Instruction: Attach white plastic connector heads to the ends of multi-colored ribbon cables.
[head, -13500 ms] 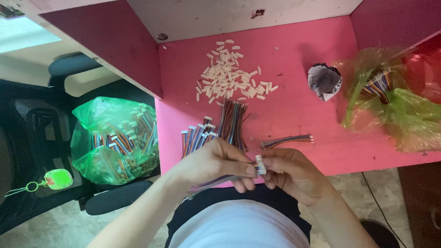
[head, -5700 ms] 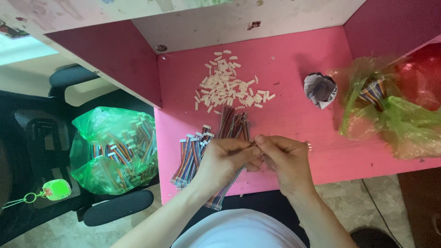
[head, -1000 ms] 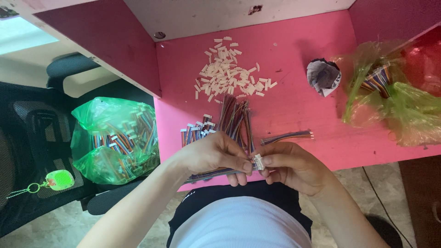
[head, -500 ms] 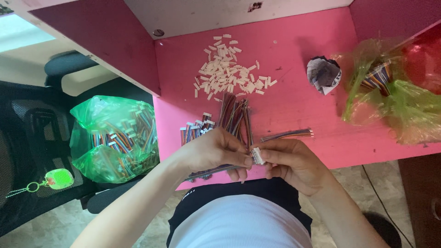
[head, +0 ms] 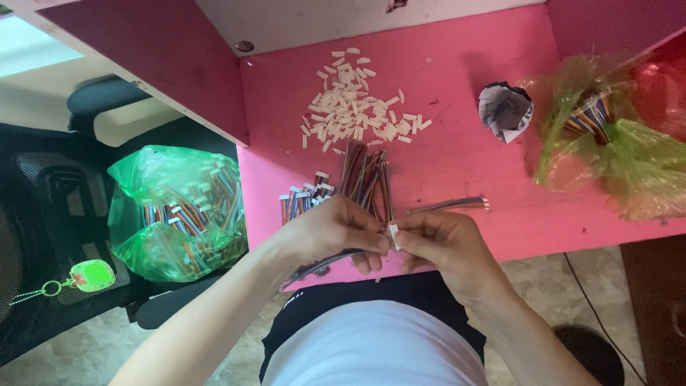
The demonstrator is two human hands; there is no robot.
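Note:
My left hand (head: 334, 229) pinches a thin multicoloured wire strip (head: 314, 266) that trails down to the left over the desk's front edge. My right hand (head: 441, 241) holds a small white plastic connector (head: 393, 234) against the strip's end; the fingertips of both hands meet there. Just beyond the hands lies a bundle of coloured wire strips (head: 361, 177) on the pink desk (head: 457, 164). A loose pile of white connectors (head: 354, 107) lies further back. One separate wire strip (head: 450, 205) rests to the right of the hands.
A green plastic bag of wire strips (head: 179, 214) sits on a black chair at the left. Another green bag with wires (head: 607, 143) lies at the desk's right, beside a crumpled paper cup (head: 504, 111). A green key tag (head: 89, 275) hangs at lower left.
Both hands stay together at the desk's front edge, with only small finger movements at the connector. The wire bundle and connector pile have not moved.

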